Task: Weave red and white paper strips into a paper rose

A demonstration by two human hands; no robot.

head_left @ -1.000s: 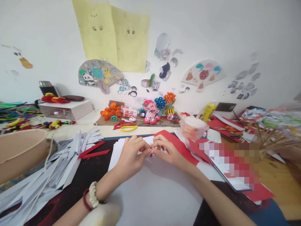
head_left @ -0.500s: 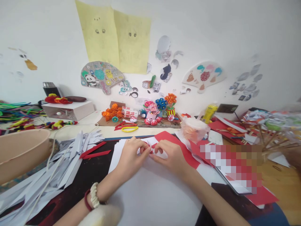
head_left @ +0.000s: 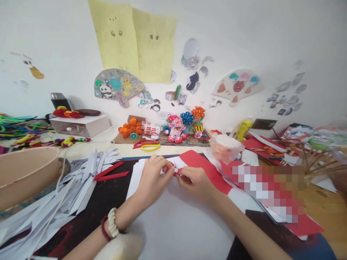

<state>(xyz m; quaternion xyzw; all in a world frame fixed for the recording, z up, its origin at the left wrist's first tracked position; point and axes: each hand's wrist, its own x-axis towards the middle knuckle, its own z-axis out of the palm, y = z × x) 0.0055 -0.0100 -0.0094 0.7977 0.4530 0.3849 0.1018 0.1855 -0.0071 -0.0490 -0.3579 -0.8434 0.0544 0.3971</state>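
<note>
Over a stack of white paper [head_left: 179,224], both my hands meet at a small folded red and white paper piece [head_left: 176,169]. My left hand [head_left: 155,178] pinches its left side between thumb and forefinger. On its right side, my right hand [head_left: 197,180] has thumb and fingers closed on it. The fingers cover most of the piece, so its full shape is hidden. Red paper [head_left: 208,173] lies just behind my right hand. Two red paper strips [head_left: 112,176] rest to the left of the stack.
A heap of white paper strips [head_left: 84,180] and a beige tub [head_left: 27,173] stand on the left. Scissors with yellow handles [head_left: 151,147] lie behind the stack. To the right are a plastic tub [head_left: 226,146], a yellow bottle [head_left: 243,129] and a bundle of sticks [head_left: 311,159].
My right hand has shifted slightly, its fingers now more curled against the paper piece. My left hand keeps its pinch. The whole view has moved a little.
</note>
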